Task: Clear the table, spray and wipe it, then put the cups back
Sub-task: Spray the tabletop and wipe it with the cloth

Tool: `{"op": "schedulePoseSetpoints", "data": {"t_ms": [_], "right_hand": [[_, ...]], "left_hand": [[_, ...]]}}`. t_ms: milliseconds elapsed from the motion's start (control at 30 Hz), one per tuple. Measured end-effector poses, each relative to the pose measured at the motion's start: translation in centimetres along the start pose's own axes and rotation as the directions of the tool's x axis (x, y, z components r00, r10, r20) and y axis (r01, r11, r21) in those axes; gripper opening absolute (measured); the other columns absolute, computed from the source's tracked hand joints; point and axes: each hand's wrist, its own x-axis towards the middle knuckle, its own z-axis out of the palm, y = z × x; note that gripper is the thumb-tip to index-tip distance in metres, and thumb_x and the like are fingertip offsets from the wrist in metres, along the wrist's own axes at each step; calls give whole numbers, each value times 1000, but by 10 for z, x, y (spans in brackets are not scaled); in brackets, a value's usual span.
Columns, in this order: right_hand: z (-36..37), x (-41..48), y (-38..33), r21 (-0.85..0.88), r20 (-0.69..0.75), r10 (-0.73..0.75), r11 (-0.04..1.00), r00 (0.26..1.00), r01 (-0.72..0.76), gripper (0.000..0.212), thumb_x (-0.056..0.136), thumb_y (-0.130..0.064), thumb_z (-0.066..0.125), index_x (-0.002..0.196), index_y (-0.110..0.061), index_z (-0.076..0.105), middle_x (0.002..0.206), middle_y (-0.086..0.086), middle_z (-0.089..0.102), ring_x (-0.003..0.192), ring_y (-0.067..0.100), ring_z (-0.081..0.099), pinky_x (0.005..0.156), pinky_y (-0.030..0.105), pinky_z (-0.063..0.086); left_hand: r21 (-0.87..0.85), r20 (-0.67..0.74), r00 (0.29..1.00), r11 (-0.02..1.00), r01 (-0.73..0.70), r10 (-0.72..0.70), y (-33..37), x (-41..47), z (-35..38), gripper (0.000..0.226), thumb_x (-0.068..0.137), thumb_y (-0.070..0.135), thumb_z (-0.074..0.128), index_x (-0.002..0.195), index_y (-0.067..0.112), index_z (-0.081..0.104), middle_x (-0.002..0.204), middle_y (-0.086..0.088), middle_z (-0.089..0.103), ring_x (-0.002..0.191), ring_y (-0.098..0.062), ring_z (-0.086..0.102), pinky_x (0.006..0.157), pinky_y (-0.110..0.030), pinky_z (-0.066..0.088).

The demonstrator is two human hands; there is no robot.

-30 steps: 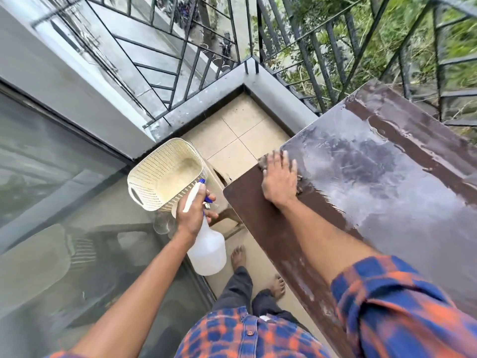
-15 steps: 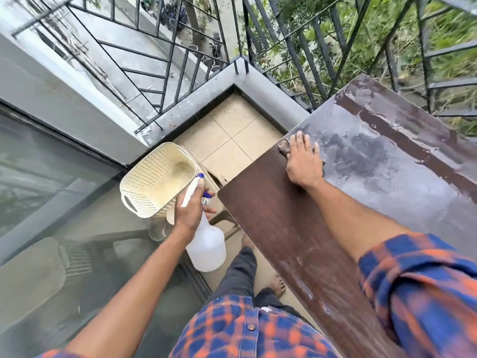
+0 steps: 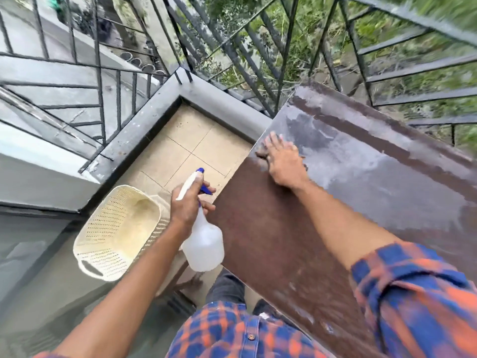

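The right hand (image 3: 282, 161) lies flat on the table (image 3: 271, 228), near its left edge. Its fingers (image 3: 277, 142) are straight, spread a little and pointing away from the person. They press down on a dark cloth (image 3: 260, 154), of which only a small crumpled edge shows past the hand on the left. Beyond and to the right of the hand, the table carries a grey, streaky wet film. The part nearer the person is bare brown, with a few pale smears near the front edge.

The left hand (image 3: 187, 202) holds the bottle (image 3: 204, 244) off the left side of the table, above the floor (image 3: 191, 146). Its fingers (image 3: 207, 206) are wrapped round the neck under the white spray head, with one finger lying across the blue trigger (image 3: 205, 189). The blue nozzle tip points up and away, and the translucent white body hangs below the fist, just beside the table's edge.

A cream perforated basket (image 3: 116, 228) sits left of the bottle, lower down, open side up. A dark metal railing (image 3: 258, 73) runs round the balcony corner, with greenery behind it. Both forearms are bare, and a blue-and-orange checked sleeve (image 3: 413, 293) is pushed up on the right arm. The far edges of the view are blurred.
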Motion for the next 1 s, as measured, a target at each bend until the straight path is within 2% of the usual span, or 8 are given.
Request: {"op": "schedulePoseSetpoints", "data": {"t_ms": [67,133,267,433,633,767,867,1000], "right_hand": [[-8,20,11,16,-13,110,994,994,-110,57,103,-22,40,157,-11,27,166,9,19,153,29,17,120,43,17],[-2,22,-10,16,-41,95,995,995,-95,58,101,-23,41,156,-12,28,166,7,19,153,29,17,122,45,17],[28,-23,-61,43,29,-209,977,977,208,55,99,-28,43,154,-20,36,164,-2,28,152,20,20,123,43,17],[28,-18,-44,47,66,-311,950,948,308,50,103,-34,37,151,-21,44,160,-3,37,150,20,29,121,42,23],[-15,80,62,26,-12,-68,997,998,68,54,102,-30,46,154,-17,37,162,4,31,150,26,29,120,47,26],[-42,138,126,13,22,139,990,990,-139,57,105,-32,37,159,-18,21,167,3,16,154,26,15,123,48,16],[-49,161,137,52,13,264,963,964,-265,59,105,-33,33,159,-19,16,168,1,12,154,25,11,124,50,15],[-51,161,127,83,-12,321,944,947,-319,59,104,-34,34,159,-21,18,168,0,13,154,23,12,123,46,13]], "left_hand": [[5,40,999,1000,20,-20,11,15,8,39,88,51,63,78,14,71,91,-14,75,47,-24,58,60,-33,39],[70,76,997,998,6,-11,22,33,16,41,91,51,60,81,13,69,91,-11,76,46,-25,60,54,-31,40],[152,152,988,988,-27,4,41,66,36,41,103,41,54,82,8,68,89,-10,76,44,-25,61,45,-23,40],[224,244,970,974,-37,-19,66,108,67,42,104,41,52,85,7,67,89,-12,77,45,-25,61,45,-23,40],[246,339,939,969,-36,-51,87,145,110,41,103,41,53,93,4,67,87,-9,76,44,-26,61,44,-24,37],[246,374,926,968,-48,-49,96,162,136,37,104,39,52,85,10,66,90,-14,75,43,-26,60,45,-26,35],[235,398,917,970,-63,-37,102,169,151,40,104,42,52,82,11,65,89,-14,74,43,-28,59,46,-27,35],[248,419,907,967,-64,-47,110,170,170,39,105,39,51,84,9,64,85,-12,73,41,-26,58,43,-25,34]]}}
